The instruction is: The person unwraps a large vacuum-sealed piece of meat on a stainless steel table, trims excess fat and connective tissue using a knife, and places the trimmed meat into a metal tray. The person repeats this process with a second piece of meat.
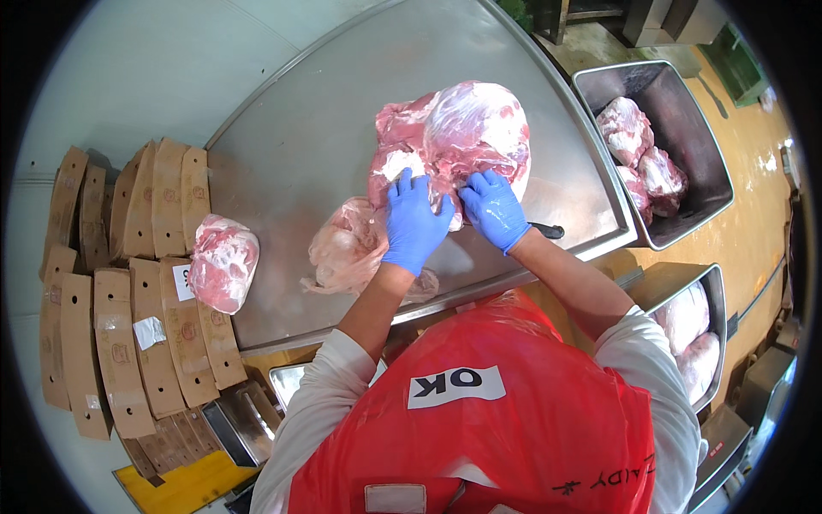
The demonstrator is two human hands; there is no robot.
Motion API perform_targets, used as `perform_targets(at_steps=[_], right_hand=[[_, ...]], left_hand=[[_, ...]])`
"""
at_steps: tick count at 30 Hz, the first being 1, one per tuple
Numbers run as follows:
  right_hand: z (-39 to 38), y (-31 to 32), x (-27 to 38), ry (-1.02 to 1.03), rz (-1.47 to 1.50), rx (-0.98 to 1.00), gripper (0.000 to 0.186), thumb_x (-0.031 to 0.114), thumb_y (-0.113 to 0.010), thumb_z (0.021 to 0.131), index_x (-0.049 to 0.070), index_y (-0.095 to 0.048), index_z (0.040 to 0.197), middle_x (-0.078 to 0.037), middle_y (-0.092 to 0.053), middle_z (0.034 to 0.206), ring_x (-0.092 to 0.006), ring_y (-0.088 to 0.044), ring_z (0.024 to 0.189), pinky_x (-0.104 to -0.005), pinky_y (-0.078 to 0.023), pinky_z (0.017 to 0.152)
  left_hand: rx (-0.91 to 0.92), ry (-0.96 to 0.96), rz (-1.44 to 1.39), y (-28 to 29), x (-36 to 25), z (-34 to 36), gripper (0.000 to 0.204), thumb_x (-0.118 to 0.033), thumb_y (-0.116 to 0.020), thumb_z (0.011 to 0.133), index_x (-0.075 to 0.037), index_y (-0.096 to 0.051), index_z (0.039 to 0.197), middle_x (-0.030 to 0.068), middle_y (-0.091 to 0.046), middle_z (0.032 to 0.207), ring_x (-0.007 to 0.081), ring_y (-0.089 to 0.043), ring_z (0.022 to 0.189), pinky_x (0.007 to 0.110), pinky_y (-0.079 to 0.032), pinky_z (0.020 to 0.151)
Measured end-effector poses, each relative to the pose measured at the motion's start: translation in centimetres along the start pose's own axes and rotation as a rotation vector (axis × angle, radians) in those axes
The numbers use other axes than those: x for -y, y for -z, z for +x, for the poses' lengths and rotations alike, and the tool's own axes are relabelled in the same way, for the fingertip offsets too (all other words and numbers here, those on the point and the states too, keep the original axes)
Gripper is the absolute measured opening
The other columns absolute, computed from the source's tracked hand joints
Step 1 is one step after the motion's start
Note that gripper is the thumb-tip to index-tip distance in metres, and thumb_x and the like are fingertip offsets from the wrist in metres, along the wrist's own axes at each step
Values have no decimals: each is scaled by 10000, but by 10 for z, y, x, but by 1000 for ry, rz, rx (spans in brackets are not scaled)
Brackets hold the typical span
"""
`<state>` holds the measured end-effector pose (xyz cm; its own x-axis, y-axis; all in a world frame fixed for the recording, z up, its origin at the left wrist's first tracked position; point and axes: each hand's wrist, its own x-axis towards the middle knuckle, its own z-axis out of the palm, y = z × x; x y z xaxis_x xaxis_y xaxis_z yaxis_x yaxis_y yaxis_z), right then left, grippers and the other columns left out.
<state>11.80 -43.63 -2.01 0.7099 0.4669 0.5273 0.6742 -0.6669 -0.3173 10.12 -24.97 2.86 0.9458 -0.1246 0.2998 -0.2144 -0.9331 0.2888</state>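
Note:
A large cut of raw meat (pixel 458 128) lies on the steel worktable (pixel 291 120). My left hand (pixel 417 220), in a blue glove, rests on its lower left part with thumb and fingers apart. My right hand (pixel 494 210), also gloved, has its fingers curled into the meat's lower edge, the fingertips partly hidden. A black knife handle (pixel 546 231) shows just right of my right hand, its blade hidden. Crumpled pinkish plastic (pixel 342 244) lies left of my left hand. A smaller meat piece (pixel 223 261) sits at the table's left end.
Stacked flattened cardboard boxes (pixel 128 334) stand at the left. A steel tub (pixel 698 167) holding several meat pieces is beyond the table's right edge; another tub (pixel 717 291) with pale pieces is lower right. The wall (pixel 111 77) borders the upper left.

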Motion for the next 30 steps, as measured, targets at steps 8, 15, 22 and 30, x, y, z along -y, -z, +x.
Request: perform_targets(at_steps=[8,15,22,30], right_hand=[[3,-5,2,-169,170,-154,127,81,-664,825,41,-581,912,-164,-553,873,-379,-585,817,-479,-492,722],[16,4,0,-157,232,-142,118,67,-654,841,32,-564,909,-171,-570,870,-388,-591,837,-486,-492,754],[69,3,-33,-10,156,-92,127,106,-630,882,26,-559,950,-189,-569,901,-403,-589,856,-495,-494,781],[88,-4,-27,11,172,-39,128,105,-640,904,24,-556,957,-198,-570,895,-420,-586,858,-507,-490,762]], left_hand=[[-1,-62,-37,2,13,-7,533,-299,-736,846,9,-568,1248,277,-530,1355,441,-479,1314,533,-360,1139],[29,-73,-72,5,13,-8,559,-306,-729,849,24,-547,1261,285,-499,1381,466,-455,1324,555,-337,1157],[33,-27,-55,7,12,-13,565,-322,-738,858,-5,-562,1291,277,-506,1402,453,-464,1335,531,-355,1158],[11,1,-80,3,14,-13,580,-343,-739,857,-13,-575,1304,264,-529,1393,451,-490,1310,541,-370,1147]])
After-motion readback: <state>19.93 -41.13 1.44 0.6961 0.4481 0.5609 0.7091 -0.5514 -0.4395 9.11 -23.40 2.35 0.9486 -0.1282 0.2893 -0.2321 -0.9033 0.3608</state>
